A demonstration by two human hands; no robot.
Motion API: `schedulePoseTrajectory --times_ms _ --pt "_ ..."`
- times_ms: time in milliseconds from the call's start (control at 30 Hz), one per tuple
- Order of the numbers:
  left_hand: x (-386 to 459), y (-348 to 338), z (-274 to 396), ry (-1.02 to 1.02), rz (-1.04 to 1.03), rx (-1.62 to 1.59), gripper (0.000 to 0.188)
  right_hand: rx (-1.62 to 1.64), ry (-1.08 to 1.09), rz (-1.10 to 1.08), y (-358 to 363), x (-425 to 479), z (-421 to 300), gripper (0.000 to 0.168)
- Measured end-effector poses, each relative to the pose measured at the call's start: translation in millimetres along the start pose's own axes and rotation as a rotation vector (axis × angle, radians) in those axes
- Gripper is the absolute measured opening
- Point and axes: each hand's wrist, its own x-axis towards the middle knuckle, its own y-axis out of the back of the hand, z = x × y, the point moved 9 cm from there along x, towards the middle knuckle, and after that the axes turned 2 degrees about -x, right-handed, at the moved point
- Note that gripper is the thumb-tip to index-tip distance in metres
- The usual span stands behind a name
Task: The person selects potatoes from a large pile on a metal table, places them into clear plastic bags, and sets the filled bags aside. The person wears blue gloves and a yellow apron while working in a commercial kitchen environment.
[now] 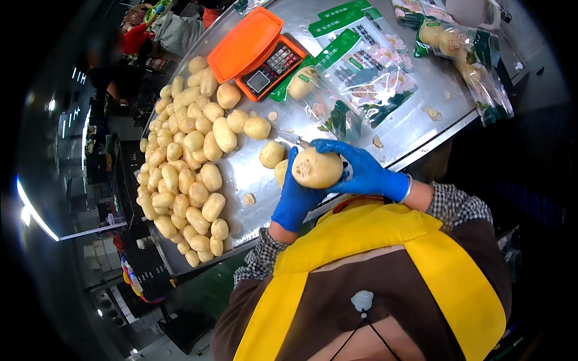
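Between my two blue-gloved hands is a peeled lotus root section [318,168], its cut end with holes facing up and left. My left hand [295,198] supports it from below and the left side. My right hand [361,169] grips its right side, thumb and fingers around it. Just beyond my left fingertips a knife [295,139] lies on the metal table, its handle partly hidden by my hands. Two more lotus root pieces [272,155] rest close by on the left, one of them partly behind my left hand.
A large heap of peeled lotus roots [180,167] covers the table's left side. Behind it stands an orange digital scale [257,54]. Printed plastic bags [365,76] and a part-filled bag [311,99] lie ahead. Packed bags [469,58] overhang the right edge. Cut scraps [249,199] dot the steel table [246,221].
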Motion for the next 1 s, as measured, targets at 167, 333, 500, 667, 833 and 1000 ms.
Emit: schedulePoseTrajectory --times_ms 167,333,500,667,833,1000 --pt "9 49 8 0.004 0.343 0.393 0.062 0.451 -0.325 0.187 29 -43 35 0.07" --pt "49 44 4 -0.041 0.384 0.571 0.045 1.051 -0.822 0.395 30 -84 119 0.059" --pt "87 46 18 -0.311 0.311 0.782 0.029 1.697 -0.637 0.416 8 -29 136 0.056" --pt "79 37 30 -0.431 0.222 0.852 0.021 0.697 -0.365 0.617 57 -8 132 0.057" --pt "90 37 28 -0.441 0.222 0.85 0.025 0.315 -0.493 0.485 46 20 180 0.038" --pt "86 50 24 -0.453 0.246 0.951 0.028 -0.467 -0.486 0.325 45 68 213 0.03"
